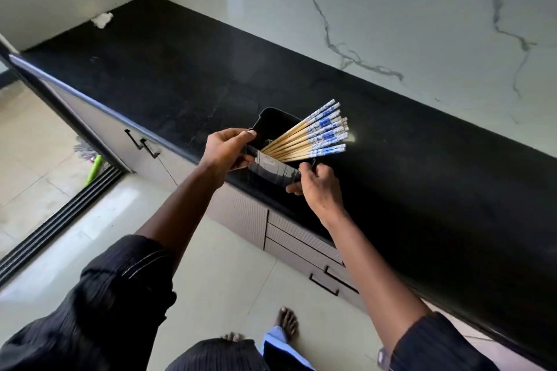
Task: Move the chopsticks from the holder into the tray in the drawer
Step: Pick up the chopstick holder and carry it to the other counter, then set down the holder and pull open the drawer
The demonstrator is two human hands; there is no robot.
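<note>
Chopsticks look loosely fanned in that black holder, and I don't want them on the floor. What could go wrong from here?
1. The chopsticks lean far out over one side of the holder; tilting it further could spill them.
2. Both the left hand and the right hand grip the holder, so neither is free to catch any.
3. The drawers appear closed, so one hand may have to let go.

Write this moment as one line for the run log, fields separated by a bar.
left hand: grips holder | right hand: grips holder | chopsticks: all in holder, fanned | drawers: closed | tray: unseen
</note>
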